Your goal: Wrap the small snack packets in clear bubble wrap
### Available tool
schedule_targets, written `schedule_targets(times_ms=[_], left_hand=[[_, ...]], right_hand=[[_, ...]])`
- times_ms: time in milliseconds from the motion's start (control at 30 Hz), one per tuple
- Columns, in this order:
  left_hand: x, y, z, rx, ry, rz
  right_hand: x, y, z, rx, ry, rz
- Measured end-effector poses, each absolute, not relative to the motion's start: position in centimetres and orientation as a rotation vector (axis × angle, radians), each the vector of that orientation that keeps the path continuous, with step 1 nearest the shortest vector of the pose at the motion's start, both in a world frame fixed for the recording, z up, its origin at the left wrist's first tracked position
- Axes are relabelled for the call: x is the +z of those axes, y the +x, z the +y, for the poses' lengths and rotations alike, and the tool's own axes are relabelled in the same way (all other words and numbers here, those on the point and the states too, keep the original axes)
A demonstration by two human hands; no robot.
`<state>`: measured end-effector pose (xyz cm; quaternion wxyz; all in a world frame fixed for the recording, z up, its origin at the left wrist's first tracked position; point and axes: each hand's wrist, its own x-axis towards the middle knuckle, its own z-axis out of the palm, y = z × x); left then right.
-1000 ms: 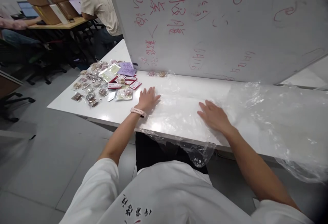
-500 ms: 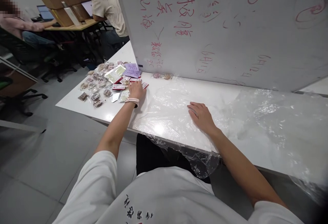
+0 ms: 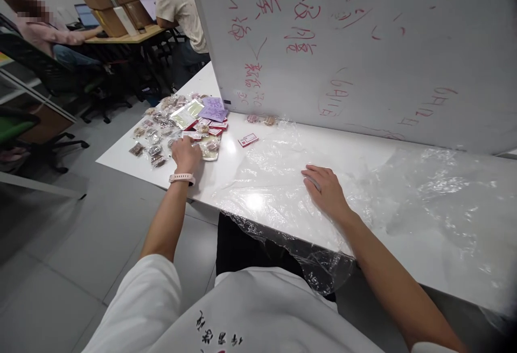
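My left hand (image 3: 186,154), with a pink watch band at the wrist, reaches over the front of a pile of small clear-wrapped snacks (image 3: 155,150). Its fingers point down and look apart, though the tips are partly hidden. Red-and-white small boxes (image 3: 218,125), a purple packet (image 3: 213,109) and a green-and-white packet (image 3: 188,115) lie in the pile. One separate red-and-white box (image 3: 247,139) lies to the right of it. My right hand (image 3: 325,188) rests on thin clear plastic film (image 3: 274,180), fingers extended, holding nothing visible.
The film spreads over the white table (image 3: 121,153) and hangs off its front edge. A whiteboard (image 3: 363,62) with red writing stands along the back. Two wrapped snacks (image 3: 269,120) lie at its foot. Two people sit at a desk (image 3: 133,39) farther back left.
My left hand has moved left from the pile's right side to its front. A red-and-white box now lies apart, right of the pile. My right hand stays on the film.
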<state>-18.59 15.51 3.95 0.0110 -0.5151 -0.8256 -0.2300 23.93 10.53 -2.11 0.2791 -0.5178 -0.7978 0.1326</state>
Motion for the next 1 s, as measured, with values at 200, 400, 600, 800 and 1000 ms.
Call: schedule_targets(times_ms=[200,400,600,800,1000], left_hand=[[3.0,-18.1,15.1,-1.076,-1.789,-2.861],[5.3,-16.7,16.5,-0.975,-1.884,-2.786],[12.1,-17.9,16.1,-0.395,-2.007,-2.333],[15.7,-22.7,19.9,-0.693,-1.886,-2.173],[11.7,-28.3,27.1,-0.703,-1.566,-2.567]], right_hand=[[-2.2,23.9,10.5,0.344,-1.384,-2.142],[-2.1,24.0,10.3,0.370,-1.374,-2.139],[-2.0,24.0,10.5,0.356,-1.366,-2.134],[-2.1,23.9,10.6,0.303,-1.347,-2.143],[-2.0,23.6,10.6,0.296,-1.361,-2.134]])
